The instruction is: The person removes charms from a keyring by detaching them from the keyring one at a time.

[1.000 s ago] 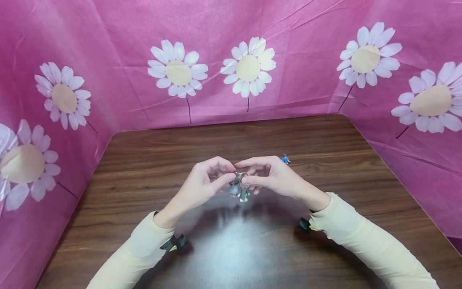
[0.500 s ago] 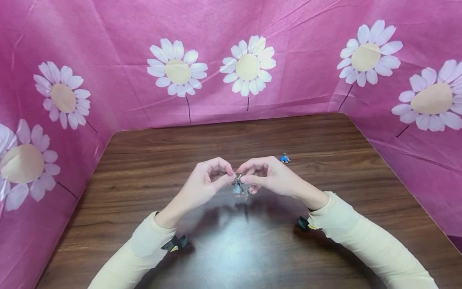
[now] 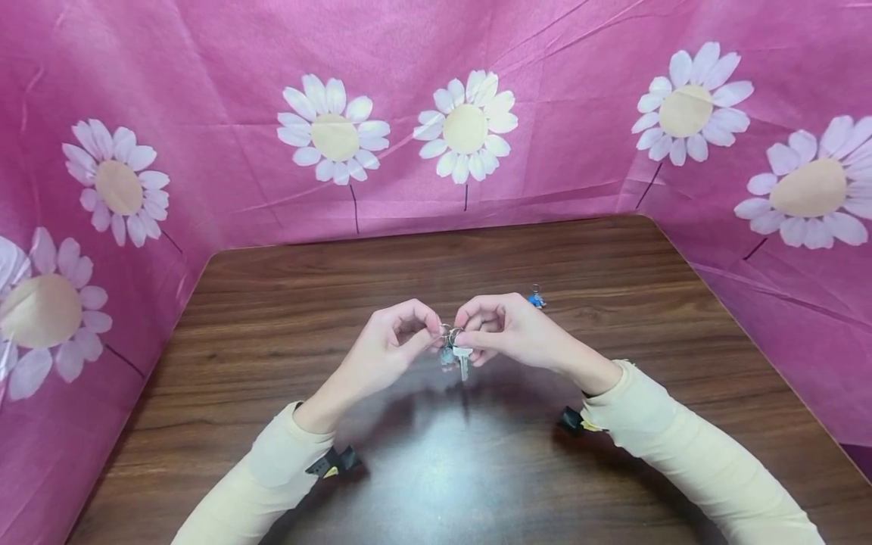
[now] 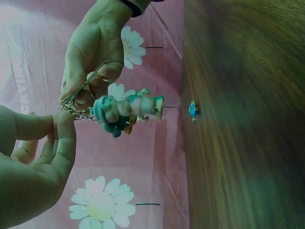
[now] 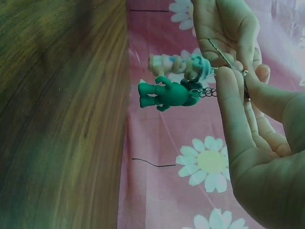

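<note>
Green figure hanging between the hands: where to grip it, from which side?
Probably the green figure's torso, coming from below: it hangs feet down with its legs free, while the right hand hides its chain at the upper end.

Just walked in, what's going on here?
A person is working at some small metal rings, pinched between the left hand and right hand above the table. A key hangs down there, along with a green figurine and a pale-blue-capped figurine. Whether key and figurines share one ring, I can't tell. A blue charm sits on the table, apart from both hands.
</note>
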Demonstrator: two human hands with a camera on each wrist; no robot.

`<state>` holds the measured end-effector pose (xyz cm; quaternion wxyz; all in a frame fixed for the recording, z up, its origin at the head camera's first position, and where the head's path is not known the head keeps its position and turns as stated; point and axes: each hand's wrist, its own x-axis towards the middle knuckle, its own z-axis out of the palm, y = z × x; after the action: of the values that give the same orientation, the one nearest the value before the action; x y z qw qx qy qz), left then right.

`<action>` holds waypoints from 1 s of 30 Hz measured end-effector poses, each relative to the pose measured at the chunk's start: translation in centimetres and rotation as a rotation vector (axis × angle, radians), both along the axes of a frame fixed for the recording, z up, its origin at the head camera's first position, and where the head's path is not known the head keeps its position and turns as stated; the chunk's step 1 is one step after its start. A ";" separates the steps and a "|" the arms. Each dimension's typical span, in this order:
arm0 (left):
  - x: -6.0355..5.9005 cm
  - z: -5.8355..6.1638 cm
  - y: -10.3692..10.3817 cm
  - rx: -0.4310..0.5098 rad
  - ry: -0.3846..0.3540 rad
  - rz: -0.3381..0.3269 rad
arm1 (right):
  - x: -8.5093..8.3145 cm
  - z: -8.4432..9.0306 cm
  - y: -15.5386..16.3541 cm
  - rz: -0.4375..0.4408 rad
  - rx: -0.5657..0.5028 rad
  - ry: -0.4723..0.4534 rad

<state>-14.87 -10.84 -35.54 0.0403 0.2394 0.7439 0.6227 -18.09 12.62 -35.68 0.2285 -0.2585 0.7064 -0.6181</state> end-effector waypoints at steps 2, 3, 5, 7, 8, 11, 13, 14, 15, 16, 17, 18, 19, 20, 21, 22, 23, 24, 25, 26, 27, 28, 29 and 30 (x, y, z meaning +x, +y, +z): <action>0.0 0.1 0.0 -0.002 0.004 0.002 | 0.0 0.1 0.1 -0.009 0.004 -0.002; 0.1 0.1 0.0 0.000 0.003 0.003 | -0.1 0.1 0.2 -0.014 0.009 -0.002; 0.1 0.1 0.0 0.002 0.002 0.008 | -0.1 0.1 0.2 -0.025 0.013 -0.002; 0.1 0.0 0.0 0.003 0.013 0.010 | -0.1 0.2 0.2 -0.036 0.017 -0.006; 0.1 0.0 0.0 0.000 0.025 0.012 | 0.0 0.2 0.1 -0.040 0.022 -0.006; 0.1 -0.2 0.0 -0.007 0.066 0.020 | 0.0 0.3 0.0 -0.050 0.040 0.000; 0.1 -0.3 0.1 -0.013 0.092 0.032 | 0.1 0.4 0.0 -0.056 0.048 0.001; 0.0 -0.3 0.1 -0.014 0.101 0.038 | 0.1 0.4 0.0 -0.057 0.053 0.001; 0.0 -0.4 0.1 -0.016 0.107 0.043 | 0.1 0.4 0.0 -0.053 0.056 0.003; 0.0 -0.4 0.1 -0.019 0.111 0.048 | 0.2 0.4 0.0 -0.048 0.058 0.003; 0.0 -0.5 0.1 -0.020 0.113 0.052 | 0.2 0.4 0.0 -0.042 0.061 0.003; 0.0 -0.5 0.1 -0.019 0.113 0.057 | 0.2 0.4 0.0 -0.038 0.064 0.002; 0.0 -0.6 0.1 -0.020 0.116 0.062 | 0.2 0.4 0.1 -0.033 0.068 0.003; 0.0 -0.6 0.1 -0.017 0.117 0.065 | 0.2 0.4 0.1 -0.028 0.070 0.004; 0.0 -0.6 0.1 -0.012 0.118 0.068 | 0.2 0.4 0.1 -0.024 0.071 0.007; 0.0 -0.5 0.1 -0.004 0.120 0.071 | 0.2 0.5 0.2 -0.024 0.070 0.007; 0.0 -0.5 0.1 0.009 0.121 0.073 | 0.2 0.5 0.2 -0.025 0.069 0.008; 0.0 -0.4 0.2 0.022 0.124 0.073 | 0.2 0.5 0.3 -0.027 0.064 0.007; 0.0 -0.4 0.1 0.035 0.126 0.073 | 0.2 0.4 0.3 -0.026 0.058 0.004; 0.0 -0.4 0.1 0.048 0.126 0.071 | 0.2 0.4 0.3 -0.027 0.052 0.000; 0.1 -0.4 0.1 0.062 0.129 0.068 | 0.2 0.3 0.3 -0.028 0.046 -0.003; 0.1 -0.4 0.1 0.072 0.133 0.066 | 0.2 0.2 0.3 -0.028 0.038 -0.007; 0.1 -0.4 0.1 0.084 0.135 0.063 | 0.1 0.1 0.3 -0.027 0.029 -0.009; 0.2 -0.4 0.0 0.092 0.140 0.062 | 0.2 0.1 0.3 -0.025 0.018 -0.013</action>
<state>-14.72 -10.80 -35.93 -0.0424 0.2607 0.7226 0.6388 -17.93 12.88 -35.61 0.2277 -0.2437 0.7135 -0.6162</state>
